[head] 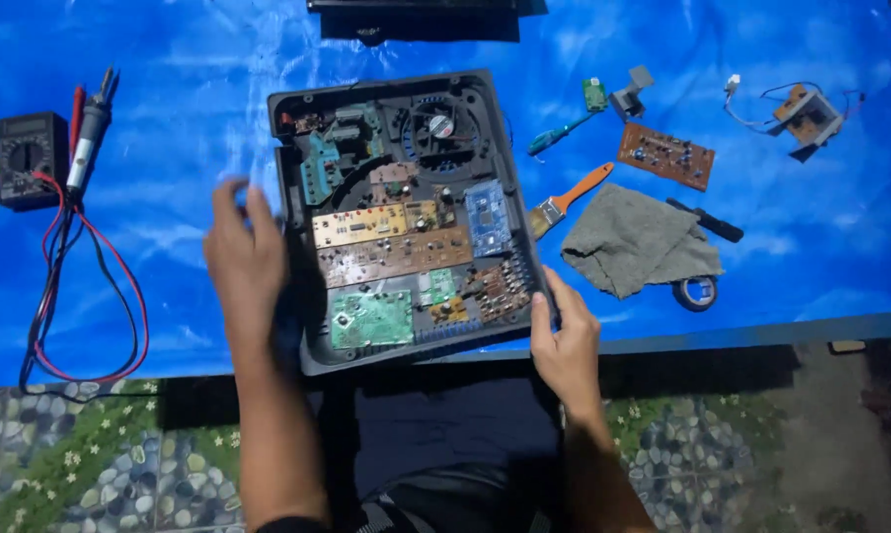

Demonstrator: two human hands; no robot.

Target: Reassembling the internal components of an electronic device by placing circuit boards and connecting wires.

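Both hands grip the open casing [406, 212] — left hand [243, 257] curled on its left edge, right hand [564, 341] pinching the lower right corner — and tilting it could spill the loose circuit boards [391, 255] onto the table [169, 59].

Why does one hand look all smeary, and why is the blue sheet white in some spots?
In the head view, the left hand is blurred, fingertips smeared, while the right hand looks sharper on the open case. The blue sheet shows pale patches of glare near the top, and the floor by the lower right corner is dark.
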